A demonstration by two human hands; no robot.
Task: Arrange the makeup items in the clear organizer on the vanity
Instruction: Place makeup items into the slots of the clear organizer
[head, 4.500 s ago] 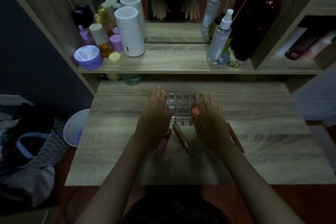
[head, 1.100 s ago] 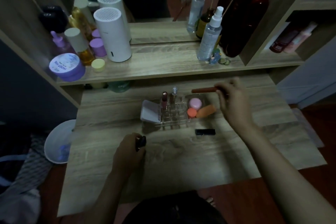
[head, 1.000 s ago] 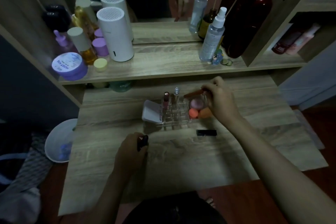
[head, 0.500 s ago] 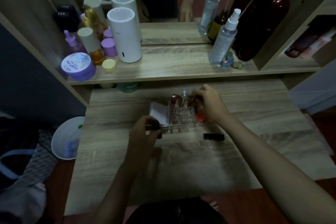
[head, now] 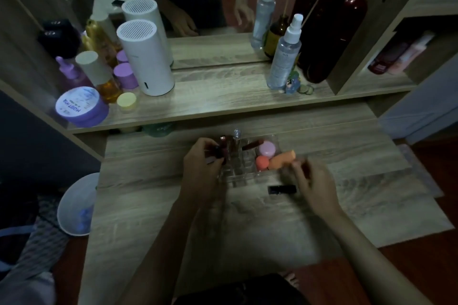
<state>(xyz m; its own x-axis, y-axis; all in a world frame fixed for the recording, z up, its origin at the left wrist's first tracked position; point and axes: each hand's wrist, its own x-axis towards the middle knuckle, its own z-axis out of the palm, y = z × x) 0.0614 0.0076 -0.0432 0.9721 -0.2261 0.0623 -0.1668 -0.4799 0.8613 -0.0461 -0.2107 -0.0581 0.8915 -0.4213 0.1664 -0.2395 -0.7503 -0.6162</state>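
Note:
The clear organizer [head: 244,168] stands on the vanity's lower top, at its middle. In it are two upright tubes [head: 235,137], a red-brown stick [head: 252,144] lying across, a pink jar [head: 267,148], a round coral sponge [head: 262,162] and an orange sponge [head: 282,159]. My left hand [head: 200,168] is closed on a dark lipstick tube [head: 219,153] over the organizer's left cells and hides that side. My right hand [head: 311,182] hovers just right of the organizer, blurred, fingers apart and holding nothing. A black tube [head: 282,189] lies on the wood beside it.
The upper shelf holds a white cylinder [head: 146,57], a purple jar [head: 80,106], small bottles, a spray bottle [head: 285,57] and dark red bottles [head: 329,39] before a mirror. A white bin [head: 76,205] stands on the floor to the left.
My right hand left the red-brown stick in the organizer and drew back to the right, empty. My left hand carried the dark lipstick tube up from the table's front to the organizer's left side.

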